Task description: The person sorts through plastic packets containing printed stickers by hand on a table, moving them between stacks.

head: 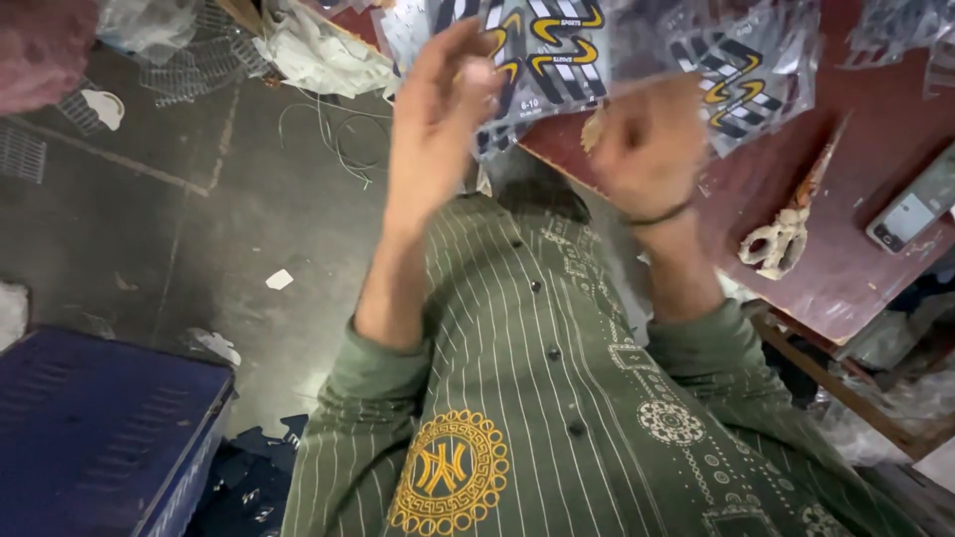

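Note:
My left hand (438,109) is raised in front of me, its fingers closed on the left edge of a clear plastic packet (545,48) holding black footwear with yellow and white stripes. Blurred by motion, my right hand (645,147) is curled into a fist at the packet's lower right corner and wears a thin dark band at the wrist. A second, similar packet (744,72) lies just right of that hand, over the dark red table (856,268). The sleeves and front of my green striped shirt (557,398) fill the lower middle.
Scissors with pale handles (781,239) and a phone (910,214) lie on the table at the right. A blue crate (99,428) stands at the lower left. The grey floor (249,229) holds scraps, loose wire (333,134) and crumpled plastic (318,50).

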